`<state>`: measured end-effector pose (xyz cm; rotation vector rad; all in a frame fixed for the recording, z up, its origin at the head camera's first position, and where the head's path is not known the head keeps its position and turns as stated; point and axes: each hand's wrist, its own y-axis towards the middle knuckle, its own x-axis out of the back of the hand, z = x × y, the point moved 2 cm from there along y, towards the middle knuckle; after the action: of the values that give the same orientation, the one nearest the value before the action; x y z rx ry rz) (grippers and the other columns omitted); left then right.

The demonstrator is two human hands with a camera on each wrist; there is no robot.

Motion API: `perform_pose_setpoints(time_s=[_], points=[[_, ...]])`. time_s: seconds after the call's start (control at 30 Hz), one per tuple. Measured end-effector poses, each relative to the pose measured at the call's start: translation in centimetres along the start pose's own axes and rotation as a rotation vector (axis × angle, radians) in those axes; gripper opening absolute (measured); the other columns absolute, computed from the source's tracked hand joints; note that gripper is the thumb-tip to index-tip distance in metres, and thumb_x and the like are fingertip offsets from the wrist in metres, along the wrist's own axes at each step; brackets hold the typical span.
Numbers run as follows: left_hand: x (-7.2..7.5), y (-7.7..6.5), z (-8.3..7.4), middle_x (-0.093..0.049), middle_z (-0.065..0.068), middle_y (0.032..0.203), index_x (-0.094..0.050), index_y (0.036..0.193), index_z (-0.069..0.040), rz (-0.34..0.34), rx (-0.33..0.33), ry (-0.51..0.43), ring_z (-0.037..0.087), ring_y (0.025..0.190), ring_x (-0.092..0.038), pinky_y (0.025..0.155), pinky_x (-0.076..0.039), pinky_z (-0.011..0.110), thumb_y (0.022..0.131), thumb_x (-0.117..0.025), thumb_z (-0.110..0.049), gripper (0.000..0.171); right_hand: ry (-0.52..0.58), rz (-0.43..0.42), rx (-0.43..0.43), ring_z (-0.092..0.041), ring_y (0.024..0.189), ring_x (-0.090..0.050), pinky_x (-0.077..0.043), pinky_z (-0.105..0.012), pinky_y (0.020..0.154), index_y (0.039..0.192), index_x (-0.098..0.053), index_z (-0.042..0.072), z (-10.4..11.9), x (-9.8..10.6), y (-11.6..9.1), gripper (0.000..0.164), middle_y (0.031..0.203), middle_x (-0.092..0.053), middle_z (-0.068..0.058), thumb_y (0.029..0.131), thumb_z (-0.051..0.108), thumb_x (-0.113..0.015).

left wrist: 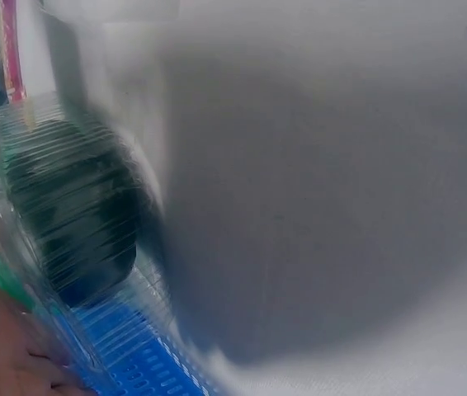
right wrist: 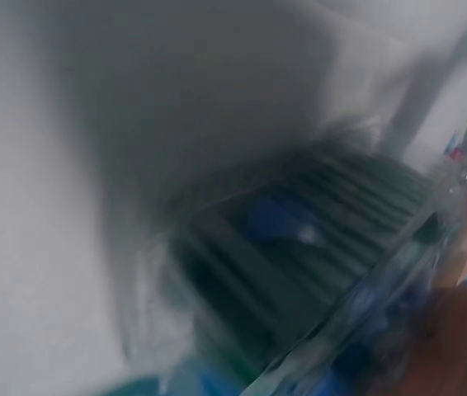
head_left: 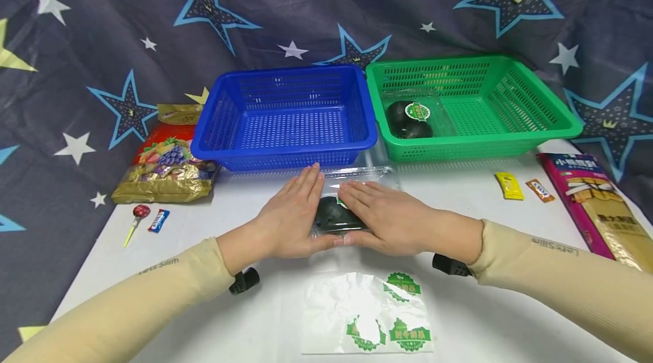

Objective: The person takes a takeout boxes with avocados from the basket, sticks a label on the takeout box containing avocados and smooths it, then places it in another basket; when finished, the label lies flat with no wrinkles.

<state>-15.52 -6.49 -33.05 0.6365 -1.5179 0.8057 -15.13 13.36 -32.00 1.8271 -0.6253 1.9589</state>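
A clear plastic clamshell box (head_left: 384, 177) with dark, rounded, avocado-like produce (head_left: 328, 216) inside lies on the table. My left hand (head_left: 288, 221) rests along its left edge, fingers straight and pointing away. Flat across the lid lies my right hand (head_left: 390, 218), pressing with extended fingers and covering most of a green label. Both thumbs meet at the near edge. In the left wrist view, the ribbed side of the box (left wrist: 73, 206) shows beside the fingers. The right wrist view has the box (right wrist: 299, 247) blurred.
Behind stand a blue basket (head_left: 285, 153) and a green basket (head_left: 474, 150) holding a similar labelled box (head_left: 440, 108). A sticker sheet (head_left: 326, 317) lies in front. Left are a candy bag (head_left: 168, 164), a lollipop (head_left: 140, 212) and a blue sweet (head_left: 158, 220); right, two sweets and a packet (head_left: 586, 198).
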Motion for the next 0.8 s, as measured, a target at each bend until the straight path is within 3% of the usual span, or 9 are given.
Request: perform_pose_setpoints(time_s=[0.17, 0.5, 0.8], points=[[0.1, -0.1, -0.1, -0.002, 0.025, 0.156, -0.014, 0.149, 0.007, -0.003, 0.004, -0.011, 0.034, 0.145, -0.004, 0.117, -0.011, 0.041, 0.081, -0.038, -0.079, 0.113, -0.029, -0.006, -0.018, -0.03, 0.141, -0.026, -0.024, -0.043, 0.114, 0.147, -0.029, -0.002, -0.4, 0.2, -1.3, 0.078, 0.153, -0.029, -0.017, 0.098, 0.058, -0.031], [0.0, -0.1, -0.1, 0.0, 0.024, 0.156, -0.013, 0.149, 0.008, -0.018, -0.006, -0.026, 0.035, 0.145, -0.004, 0.116, -0.01, 0.042, 0.081, -0.04, -0.079, 0.113, -0.053, -0.024, -0.063, -0.03, 0.14, -0.029, -0.025, -0.043, 0.113, 0.145, -0.035, -0.002, -1.7, 0.4, -2.8, 0.078, 0.15, -0.035, -0.016, 0.097, 0.06, -0.033], [-0.2, 0.0, 0.0, 0.003, 0.023, 0.156, -0.011, 0.149, 0.006, -0.009, 0.004, -0.041, 0.034, 0.145, -0.002, 0.116, -0.009, 0.041, 0.08, -0.04, -0.079, 0.114, -0.021, -0.035, 0.05, -0.028, 0.141, -0.027, -0.026, -0.044, 0.113, 0.145, -0.035, -0.001, -0.8, 0.0, -2.5, 0.076, 0.152, -0.032, -0.015, 0.098, 0.057, -0.034]])
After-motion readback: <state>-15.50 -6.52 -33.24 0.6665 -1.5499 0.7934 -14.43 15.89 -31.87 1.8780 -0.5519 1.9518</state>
